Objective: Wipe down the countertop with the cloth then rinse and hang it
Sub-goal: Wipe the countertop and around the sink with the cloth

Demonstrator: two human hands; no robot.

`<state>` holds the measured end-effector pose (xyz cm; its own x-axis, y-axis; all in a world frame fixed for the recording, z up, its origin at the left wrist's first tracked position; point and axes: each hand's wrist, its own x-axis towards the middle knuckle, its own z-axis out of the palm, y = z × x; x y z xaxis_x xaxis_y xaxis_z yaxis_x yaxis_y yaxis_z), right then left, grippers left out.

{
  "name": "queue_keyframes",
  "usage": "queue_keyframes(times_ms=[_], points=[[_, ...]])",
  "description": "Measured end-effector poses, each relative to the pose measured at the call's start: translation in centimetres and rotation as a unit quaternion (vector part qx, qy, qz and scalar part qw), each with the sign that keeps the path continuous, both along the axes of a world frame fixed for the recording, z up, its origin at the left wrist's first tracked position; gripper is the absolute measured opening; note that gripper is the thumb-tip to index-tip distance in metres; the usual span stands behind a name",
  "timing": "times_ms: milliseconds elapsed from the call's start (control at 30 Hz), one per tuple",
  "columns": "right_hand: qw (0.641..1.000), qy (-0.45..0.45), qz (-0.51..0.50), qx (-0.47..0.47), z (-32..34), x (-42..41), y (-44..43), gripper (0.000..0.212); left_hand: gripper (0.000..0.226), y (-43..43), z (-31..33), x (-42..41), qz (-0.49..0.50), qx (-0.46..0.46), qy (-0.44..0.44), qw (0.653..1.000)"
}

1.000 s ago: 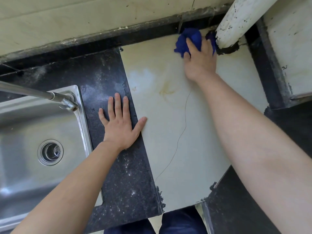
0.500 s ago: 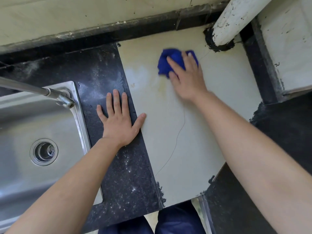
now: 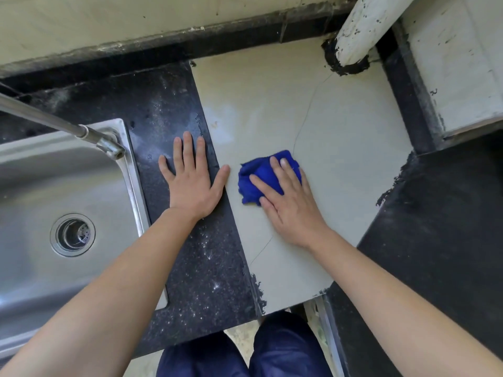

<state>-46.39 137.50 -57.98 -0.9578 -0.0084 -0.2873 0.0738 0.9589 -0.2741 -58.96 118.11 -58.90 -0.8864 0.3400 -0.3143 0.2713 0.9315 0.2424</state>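
Right hand (image 3: pixel 288 202) presses bunched cloth (image 3: pixel 258 178) flat on pale worktop (image 3: pixel 340 148); left hand (image 3: pixel 192 180) splayed, empty. Risk: cloth snagging on the hairline crack (image 3: pixel 302 126).

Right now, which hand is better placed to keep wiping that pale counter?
The right hand: it already presses the blue cloth onto the pale countertop. The left hand lies flat and empty on the dark strip beside the sink.

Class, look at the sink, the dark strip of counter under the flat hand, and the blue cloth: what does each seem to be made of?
Sink: apparently stainless steel, a brushed grey sheen with soft reflections.
Dark counter strip: probably polished granite or similar stone, black with pale specks.
Blue cloth: a soft fabric, possibly microfibre; it bunches in matte folds under the right hand.
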Motion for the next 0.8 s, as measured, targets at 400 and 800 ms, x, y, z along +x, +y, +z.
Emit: queue_keyframes(times_ms=[400,800], points=[[0.999,-0.005,0.041,0.024,0.6,-12.1,-2.3,0.051,0.07,-3.9,-0.1,1.1,0.009,-0.007,0.006,1.0],[0.999,0.009,-0.038,0.038,0.2,-23.9,-2.6,0.052,0.07,-3.5,0.0,0.7,-0.004,-0.068,-0.034,0.997]])
